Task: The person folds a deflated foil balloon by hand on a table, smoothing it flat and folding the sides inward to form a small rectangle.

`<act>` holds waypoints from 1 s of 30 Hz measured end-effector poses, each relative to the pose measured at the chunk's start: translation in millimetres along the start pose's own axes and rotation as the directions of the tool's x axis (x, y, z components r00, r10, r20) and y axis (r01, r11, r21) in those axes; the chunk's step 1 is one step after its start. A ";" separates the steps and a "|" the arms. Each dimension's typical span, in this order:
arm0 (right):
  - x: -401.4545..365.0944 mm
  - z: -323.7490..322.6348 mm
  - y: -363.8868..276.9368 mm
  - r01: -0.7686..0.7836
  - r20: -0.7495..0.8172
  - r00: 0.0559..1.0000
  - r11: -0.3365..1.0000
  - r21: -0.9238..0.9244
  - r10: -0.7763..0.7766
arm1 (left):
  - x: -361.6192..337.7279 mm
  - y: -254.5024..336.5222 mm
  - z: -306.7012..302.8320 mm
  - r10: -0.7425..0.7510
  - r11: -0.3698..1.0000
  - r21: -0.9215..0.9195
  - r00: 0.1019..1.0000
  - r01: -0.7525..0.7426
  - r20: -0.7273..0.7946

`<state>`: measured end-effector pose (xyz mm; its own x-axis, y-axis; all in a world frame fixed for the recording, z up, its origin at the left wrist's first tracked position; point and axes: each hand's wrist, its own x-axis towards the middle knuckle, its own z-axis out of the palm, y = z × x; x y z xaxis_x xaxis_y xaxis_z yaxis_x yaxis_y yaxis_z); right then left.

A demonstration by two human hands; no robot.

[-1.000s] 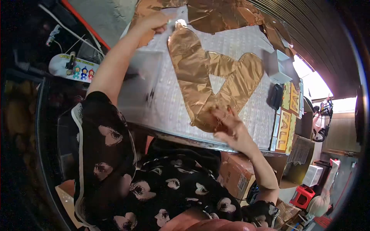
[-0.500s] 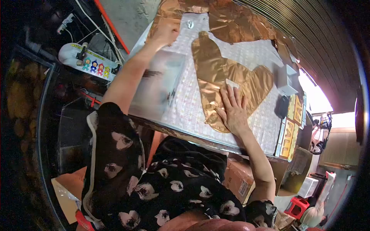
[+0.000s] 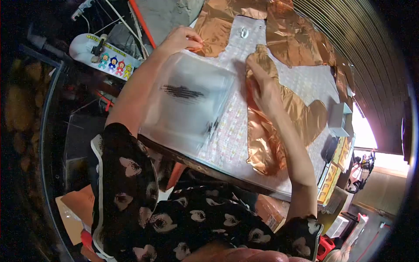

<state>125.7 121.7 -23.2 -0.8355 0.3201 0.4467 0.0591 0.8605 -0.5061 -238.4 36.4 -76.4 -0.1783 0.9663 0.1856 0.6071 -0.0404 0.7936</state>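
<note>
A flat, copper-coloured foil balloon (image 3: 307, 111) lies on the patterned cloth, creased and buckled along its left side. My right hand (image 3: 266, 89) is over that side, slightly blurred, its fingers curled at the foil's edge below the narrow top end. At the upper left, my left hand (image 3: 185, 40) pinches the edge of another copper foil piece (image 3: 214, 37), thumb and fingers together. Just below my left forearm rests a stack of clear plastic bags (image 3: 187, 111) with dark marks on top.
More copper foil (image 3: 297, 39) spreads along the table's far side. A small light-grey box (image 3: 338, 118) and yellow lettered packs (image 3: 334, 174) stand at the right edge. On the left is a white board with cartoon figures (image 3: 85, 47). A small clear object (image 3: 244, 32) lies on the cloth (image 3: 229, 126).
My right hand has gone from lying flat on the balloon's lower part to its upper left edge, and the foil there has buckled. My left hand remains by the upper-left foil. The view has shifted.
</note>
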 end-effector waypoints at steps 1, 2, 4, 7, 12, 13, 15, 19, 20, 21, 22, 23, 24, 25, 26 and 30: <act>19.9 9.8 8.1 0.002 0.005 1.000 1.000 0.005 -0.002 | 1.0 -1.1 1.3 -0.006 1.000 0.000 1.000 0.006 -0.003; 40.1 19.9 16.4 -0.027 0.057 0.998 0.999 0.046 0.025 | 2.2 -1.7 2.1 -0.054 0.999 0.001 0.998 0.054 -0.016; 74.0 41.0 26.2 -0.054 0.110 0.993 0.994 0.091 0.044 | 5.9 -6.2 2.4 -0.105 0.994 0.005 0.994 0.105 -0.033; 106.4 76.0 43.9 -0.111 0.144 0.985 0.985 0.129 0.092 | 12.0 -16.9 7.2 -0.053 0.992 0.103 0.990 0.067 -0.127; 118.4 107.8 51.6 -0.182 0.169 0.976 0.944 0.276 0.139 | 22.7 -14.8 4.2 -0.089 0.962 0.247 0.990 0.115 -0.113; 118.4 104.3 44.6 -0.181 0.173 0.976 0.943 0.278 0.136 | 24.1 -13.5 3.3 -0.094 0.962 0.247 0.989 0.120 -0.116; 118.1 97.5 34.2 -0.421 0.246 0.907 0.763 0.491 0.343 | 27.5 -8.6 0.7 -0.214 0.945 0.233 0.973 0.228 -0.080; 124.9 99.0 40.6 -0.424 0.246 0.905 0.677 0.602 0.348 | 39.0 3.3 -7.6 -0.217 0.891 0.411 0.976 0.193 0.012; 123.3 93.7 38.0 -0.473 0.269 0.881 0.737 0.482 0.389 | 42.5 6.2 -9.5 -0.215 0.891 0.412 0.976 0.192 0.011; 123.0 89.1 32.4 -0.512 0.286 0.856 0.783 0.353 0.431 | 47.3 8.1 -12.1 -0.254 0.858 0.473 0.966 0.199 0.055; 120.1 93.3 33.2 -0.511 0.285 0.856 0.784 0.352 0.430 | 50.8 9.6 -13.2 -0.294 0.823 0.532 0.951 0.201 0.097; 115.4 102.2 36.1 -0.370 0.147 0.929 0.869 0.329 0.340 | 53.5 11.0 -14.1 -0.293 0.822 0.533 0.951 0.200 0.095; 111.9 109.6 37.9 -0.224 0.013 0.973 0.933 0.282 0.230 | 55.7 14.9 -15.2 -0.348 0.794 0.557 0.933 0.245 0.086; 111.4 116.1 41.5 -0.188 -0.037 0.976 0.907 0.376 0.217 | 55.8 18.1 -15.0 -0.405 0.762 0.579 0.911 0.290 0.077; 110.6 120.2 46.3 -0.192 -0.036 0.974 0.906 0.378 0.222 | 54.1 21.3 -15.3 -0.407 0.762 0.580 0.910 0.289 0.082; 110.5 114.4 43.2 -0.213 -0.065 0.965 0.907 0.363 0.253 | 57.7 -4.8 -8.7 -0.331 0.849 0.456 0.942 0.267 0.064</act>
<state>-26.5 148.9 -80.2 -0.7559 0.5523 0.3516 0.0334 0.5689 -0.8218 -258.4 90.1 -64.4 -0.3195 0.9394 -0.1247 0.8208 0.3401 0.4589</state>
